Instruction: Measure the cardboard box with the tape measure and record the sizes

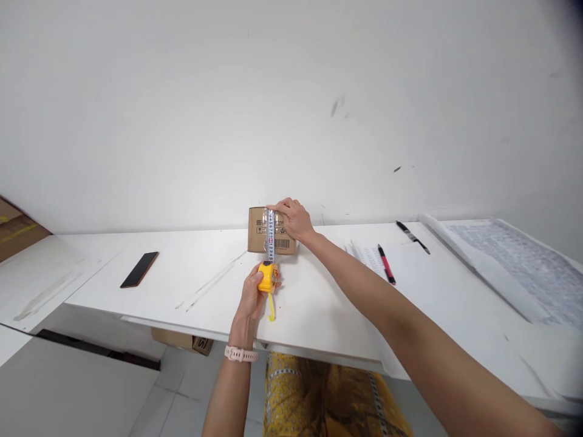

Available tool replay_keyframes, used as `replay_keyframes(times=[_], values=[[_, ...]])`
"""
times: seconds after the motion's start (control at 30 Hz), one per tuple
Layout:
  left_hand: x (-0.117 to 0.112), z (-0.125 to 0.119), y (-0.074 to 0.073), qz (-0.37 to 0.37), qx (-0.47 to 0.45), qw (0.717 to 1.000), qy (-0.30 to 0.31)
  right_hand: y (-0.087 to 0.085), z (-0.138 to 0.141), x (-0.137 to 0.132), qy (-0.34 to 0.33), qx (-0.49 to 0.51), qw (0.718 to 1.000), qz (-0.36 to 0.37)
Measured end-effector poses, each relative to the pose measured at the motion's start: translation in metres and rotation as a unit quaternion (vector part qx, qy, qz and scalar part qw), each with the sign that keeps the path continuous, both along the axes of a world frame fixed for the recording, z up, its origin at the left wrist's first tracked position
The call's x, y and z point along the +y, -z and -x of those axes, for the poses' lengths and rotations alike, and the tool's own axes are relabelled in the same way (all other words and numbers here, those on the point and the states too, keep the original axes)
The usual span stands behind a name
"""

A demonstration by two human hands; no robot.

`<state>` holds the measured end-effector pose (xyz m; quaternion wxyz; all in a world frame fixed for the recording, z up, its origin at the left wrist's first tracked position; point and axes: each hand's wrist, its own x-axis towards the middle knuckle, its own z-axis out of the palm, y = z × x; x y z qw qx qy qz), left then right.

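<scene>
A small brown cardboard box (255, 243) with printed symbols and a barcode lies on the white table (319, 309), close to the wall. My left hand (249, 294) is closed around a yellow tape measure (266, 280) just in front of the box; a yellow strap hangs from its case. The white blade (270, 237) runs out across the top of the box to its far edge. There my right hand (294, 217) pinches the blade's end with its fingers, resting against the box's far right corner.
A dark phone (140, 269) lies to the left. On the right are a red and black pen (387, 264), a black pen (412, 237), printed sheets (364, 255) and a plastic-wrapped stack (514, 267). Another cardboard box (20, 230) stands at far left, and one (182, 340) sits below the table.
</scene>
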<state>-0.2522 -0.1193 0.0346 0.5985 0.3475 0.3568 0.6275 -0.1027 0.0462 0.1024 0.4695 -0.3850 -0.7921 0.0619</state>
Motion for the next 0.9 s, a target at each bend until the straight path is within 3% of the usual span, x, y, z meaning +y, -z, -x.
replay_keyframes(times=[0.4, 0.57, 0.7, 0.83, 0.9], values=[[0.005, 0.004, 0.005, 0.015, -0.013, 1.000, -0.007, 0.001, -0.001, 0.000, 0.007, 0.001, 1.000, -0.004], [0.002, 0.002, -0.002, 0.054, -0.035, 0.998, -0.025, -0.003, 0.000, -0.008, 0.028, -0.025, 0.999, -0.009], [-0.025, 0.005, -0.016, 0.089, -0.066, 0.992, -0.057, 0.001, 0.002, -0.030, 0.047, -0.058, 0.997, -0.021], [-0.073, 0.018, -0.029, 0.107, -0.058, 0.985, -0.120, 0.023, 0.009, -0.059, -0.036, -0.089, 0.993, -0.066], [-0.097, 0.022, -0.033, 0.111, -0.033, 0.982, -0.152, 0.029, 0.008, -0.078, -0.094, -0.079, 0.991, -0.051]])
